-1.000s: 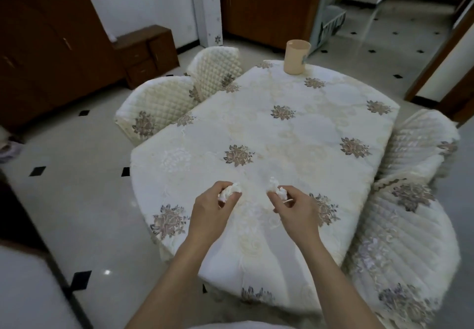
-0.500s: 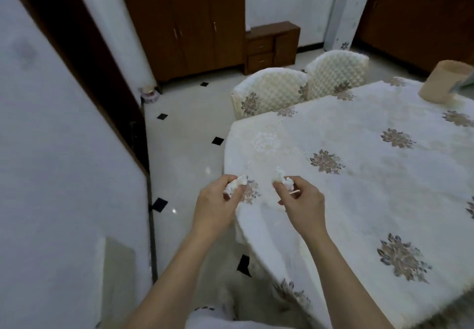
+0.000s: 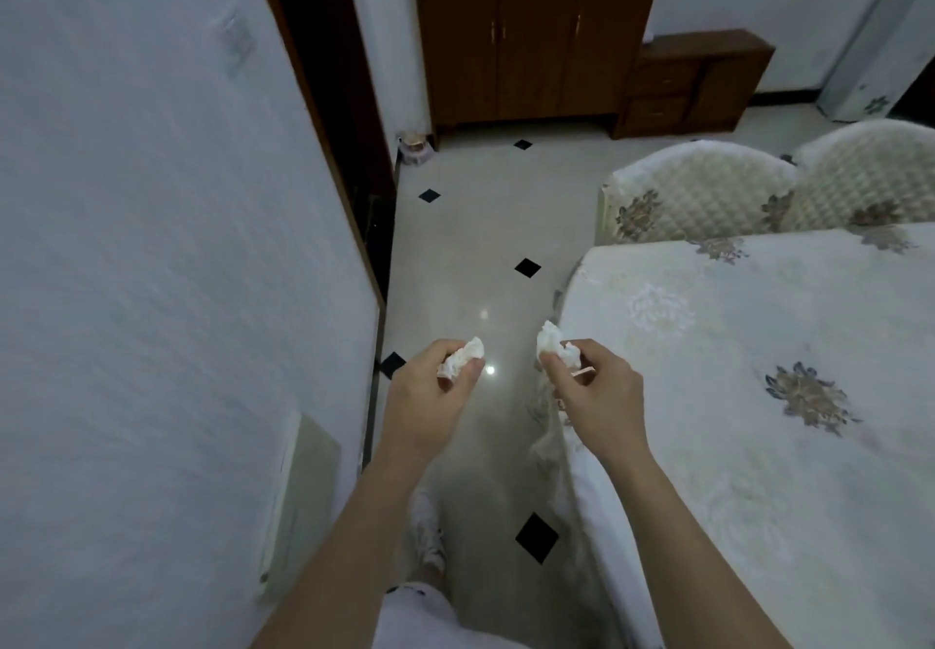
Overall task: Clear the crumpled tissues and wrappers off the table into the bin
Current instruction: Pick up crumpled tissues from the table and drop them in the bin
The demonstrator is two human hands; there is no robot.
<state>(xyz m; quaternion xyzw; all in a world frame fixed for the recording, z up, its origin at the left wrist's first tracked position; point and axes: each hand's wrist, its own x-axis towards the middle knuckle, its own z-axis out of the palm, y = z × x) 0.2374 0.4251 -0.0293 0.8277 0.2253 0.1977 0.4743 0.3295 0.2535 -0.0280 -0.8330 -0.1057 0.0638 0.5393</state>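
Observation:
My left hand is closed around a crumpled white tissue, held over the tiled floor to the left of the table. My right hand grips another crumpled white tissue together with a thin pinkish scrap, just at the table's left edge. The table, under a cream cloth with flower patterns, fills the right side. No bin shows in this view.
A white wall stands close on my left, with a dark doorway beyond it. Two quilted chairs sit at the table's far side. A brown cabinet and a low drawer unit line the back wall. A small object lies on the floor by the doorway.
The view has swung left, away from the table toward the wall and floor. Both hands, each still holding its tissue, have come off the tabletop and now hang over the floor.

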